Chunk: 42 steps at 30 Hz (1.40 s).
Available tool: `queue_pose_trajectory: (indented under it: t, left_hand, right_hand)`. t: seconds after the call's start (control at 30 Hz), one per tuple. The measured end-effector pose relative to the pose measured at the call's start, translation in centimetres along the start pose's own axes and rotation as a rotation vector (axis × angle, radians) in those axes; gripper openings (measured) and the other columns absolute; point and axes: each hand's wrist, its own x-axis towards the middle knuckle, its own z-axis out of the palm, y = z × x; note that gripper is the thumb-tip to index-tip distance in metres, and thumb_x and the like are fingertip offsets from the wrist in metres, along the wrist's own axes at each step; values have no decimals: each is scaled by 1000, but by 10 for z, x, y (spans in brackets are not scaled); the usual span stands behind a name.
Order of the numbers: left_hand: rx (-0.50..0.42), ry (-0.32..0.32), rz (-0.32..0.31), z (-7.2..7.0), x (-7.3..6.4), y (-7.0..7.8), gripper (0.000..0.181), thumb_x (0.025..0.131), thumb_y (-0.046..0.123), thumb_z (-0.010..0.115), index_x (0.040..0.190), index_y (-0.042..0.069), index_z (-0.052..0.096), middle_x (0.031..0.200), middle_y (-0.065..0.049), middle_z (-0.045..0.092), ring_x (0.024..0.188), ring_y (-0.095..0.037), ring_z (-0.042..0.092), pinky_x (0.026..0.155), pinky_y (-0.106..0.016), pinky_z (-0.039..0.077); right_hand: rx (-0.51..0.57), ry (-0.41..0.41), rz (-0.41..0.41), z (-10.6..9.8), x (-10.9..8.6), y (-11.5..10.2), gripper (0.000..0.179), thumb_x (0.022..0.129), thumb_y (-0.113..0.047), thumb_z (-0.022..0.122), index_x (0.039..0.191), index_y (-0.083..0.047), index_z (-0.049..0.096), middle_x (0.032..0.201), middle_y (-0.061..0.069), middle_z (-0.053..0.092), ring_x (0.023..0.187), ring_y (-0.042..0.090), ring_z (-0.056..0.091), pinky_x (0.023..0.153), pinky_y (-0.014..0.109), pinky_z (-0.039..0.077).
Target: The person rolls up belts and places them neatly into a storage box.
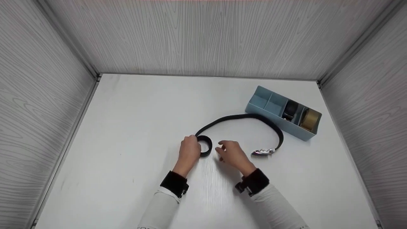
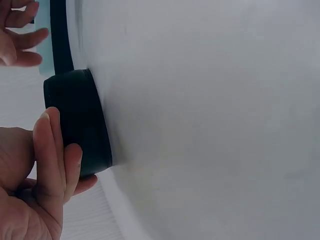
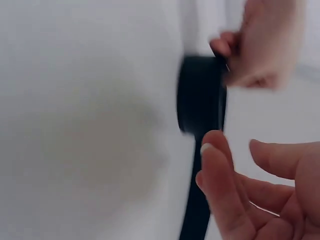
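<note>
A black belt (image 1: 233, 117) lies on edge on the white table in a wide arc, and one end is wound into a round coil (image 1: 210, 147). My left hand (image 1: 189, 151) grips the coil's left side, its fingers and thumb on the strap, as the left wrist view shows closely. To the right of the coil is my right hand (image 1: 233, 154), thumb and fingers loosely bent, apart from the belt with nothing between them. At the other end of the strap, right of that hand, the silver buckle (image 1: 263, 152) rests on the table.
A blue divided box (image 1: 295, 130) stands at the right rear, close to the belt's arc. One compartment holds a black rolled item (image 1: 290, 109) and the end one a golden-brown roll (image 1: 311, 119). Grey wood-grain panels (image 1: 203, 38) bound the table (image 1: 133, 114).
</note>
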Motion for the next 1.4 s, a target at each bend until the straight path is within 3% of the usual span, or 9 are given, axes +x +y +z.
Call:
queue_pose_trajectory:
  t: [0.13, 0.27, 0.4, 0.57, 0.7, 0.87, 1.07, 1.23, 1.4]
  left_hand:
    - [17, -39, -6, -1, 0, 0, 9, 81, -2, 58, 79, -4, 67, 79, -22, 68, 71, -35, 68, 58, -44, 52]
    - [128, -92, 68, -4, 3, -2, 6, 77, 0, 63, 79, -3, 68, 79, -20, 68, 70, -35, 67, 59, -44, 52]
    - [217, -122, 154, -8, 7, -5, 5, 73, 3, 69, 76, -1, 68, 77, -17, 68, 67, -33, 66, 59, -44, 52]
    - [207, -144, 198, -10, 9, -8, 13, 80, 10, 71, 75, -1, 66, 75, -16, 68, 66, -30, 66, 58, -42, 51]
    - [211, -124, 198, -10, 10, -11, 14, 85, 7, 64, 73, 0, 65, 74, -17, 67, 65, -30, 65, 57, -41, 51]
    - [215, -109, 157, -9, 9, -9, 6, 81, 1, 64, 77, -1, 66, 77, -19, 67, 69, -34, 66, 59, -44, 52]
    - [142, -90, 100, -6, 6, -8, 6, 82, 2, 62, 82, -4, 63, 80, -23, 66, 73, -38, 66, 62, -46, 52]
    - [152, -84, 131, -10, 7, -11, 7, 80, 4, 65, 75, 0, 62, 74, -19, 67, 67, -34, 66, 59, -45, 52]
    - [139, -131, 175, -18, 10, -17, 20, 88, 10, 66, 71, 1, 63, 73, -15, 66, 65, -29, 64, 60, -42, 51]
  right_hand:
    - [15, -1, -78, 24, 10, -5, 27, 97, -13, 60, 117, 6, 62, 74, 8, 64, 57, 20, 68, 50, 26, 50]
    - [-25, 55, -96, 36, 14, -5, 10, 94, -12, 64, 92, -2, 64, 65, 4, 62, 53, 15, 63, 50, 26, 48]
    - [-111, 116, -122, 40, 17, -6, 11, 88, -9, 66, 79, -4, 62, 63, 0, 54, 56, 13, 52, 55, 29, 44]
    - [-173, 122, -166, 38, 21, -7, 11, 83, -2, 62, 73, -3, 59, 65, 2, 51, 64, 17, 48, 61, 34, 44]
    - [-218, 98, -208, 36, 25, -7, 13, 83, 0, 61, 72, -5, 58, 66, 2, 52, 65, 18, 48, 61, 34, 44]
    - [-245, 78, -238, 35, 27, -7, 10, 87, 0, 60, 78, -5, 59, 70, 4, 52, 66, 19, 49, 62, 34, 45]
    - [-190, 142, -132, 43, 20, -10, 12, 90, -10, 65, 81, -2, 65, 74, 8, 57, 75, 25, 56, 70, 40, 47]
    - [-218, 199, -124, 50, 18, -11, 11, 89, -7, 62, 86, 3, 64, 77, 13, 57, 77, 30, 57, 73, 43, 48]
    - [-225, 174, -168, 51, 20, -9, 9, 88, -2, 58, 90, 6, 63, 79, 14, 54, 75, 29, 54, 72, 43, 48]
